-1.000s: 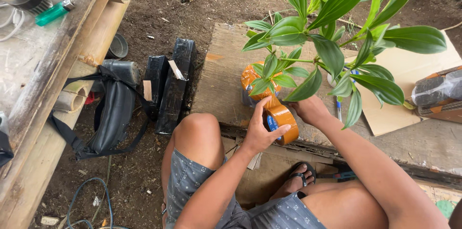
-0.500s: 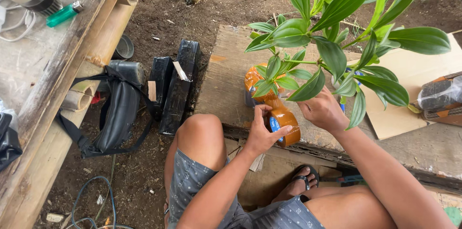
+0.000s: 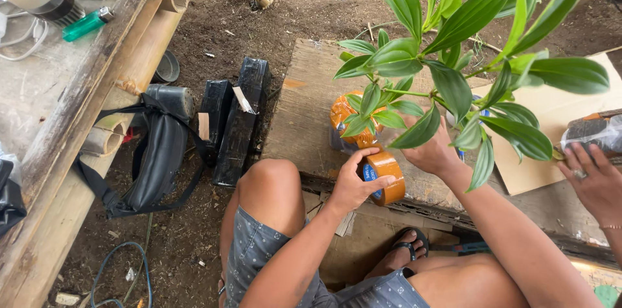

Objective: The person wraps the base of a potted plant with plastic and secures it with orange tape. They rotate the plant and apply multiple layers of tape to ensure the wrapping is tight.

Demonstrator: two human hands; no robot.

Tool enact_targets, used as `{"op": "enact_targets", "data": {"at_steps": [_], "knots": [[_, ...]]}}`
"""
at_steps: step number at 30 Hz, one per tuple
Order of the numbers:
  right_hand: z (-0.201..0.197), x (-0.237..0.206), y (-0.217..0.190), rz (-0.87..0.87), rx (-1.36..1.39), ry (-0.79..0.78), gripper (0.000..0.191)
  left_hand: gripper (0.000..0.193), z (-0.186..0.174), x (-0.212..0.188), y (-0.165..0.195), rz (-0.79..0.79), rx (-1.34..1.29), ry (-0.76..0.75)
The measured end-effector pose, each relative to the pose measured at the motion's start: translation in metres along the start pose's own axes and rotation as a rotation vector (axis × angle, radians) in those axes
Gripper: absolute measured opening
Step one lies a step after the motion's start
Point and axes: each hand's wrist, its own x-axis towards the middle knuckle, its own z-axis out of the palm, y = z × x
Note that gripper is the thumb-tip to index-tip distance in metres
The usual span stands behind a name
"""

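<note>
My left hand grips a roll of brown packing tape just above the front edge of a wooden board. My right hand reaches under the leaves of a green leafy plant and rests against its base. That base is wrapped in orange-brown tape and stands on the board. Leaves hide most of the wrapped base and my right fingers.
Another person's hand with a ring holds a clear wrapped object at the right, over a cardboard sheet. Black wrapped blocks and a black bag lie on the dirt at left, beside a bamboo-edged bench holding a green lighter.
My left hand has pulled the tape roll down and away from the plant's base toward the board's front edge. My right hand has stayed at the base.
</note>
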Motion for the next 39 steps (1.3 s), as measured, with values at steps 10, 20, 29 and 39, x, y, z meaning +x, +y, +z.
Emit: {"op": "enact_targets", "data": {"at_steps": [10, 20, 29, 39], "knots": [[0.034, 0.058, -0.012, -0.058, 0.209, -0.203, 0.104, 0.084, -0.015, 0.007, -0.001, -0.269, 0.469, -0.197], [0.042, 0.076, -0.024, 0.222, 0.427, -0.417, 0.110, 0.081, -0.025, -0.008, -0.004, -0.260, 0.613, -0.436], [0.016, 0.116, -0.027, 0.489, 0.499, -0.372, 0.095, 0.081, -0.034, -0.009, 0.012, -0.317, 0.608, -0.443], [0.025, 0.123, -0.004, 0.840, 0.675, -0.619, 0.103, 0.091, -0.044, -0.005, 0.024, -0.360, 0.603, -0.447]]}}
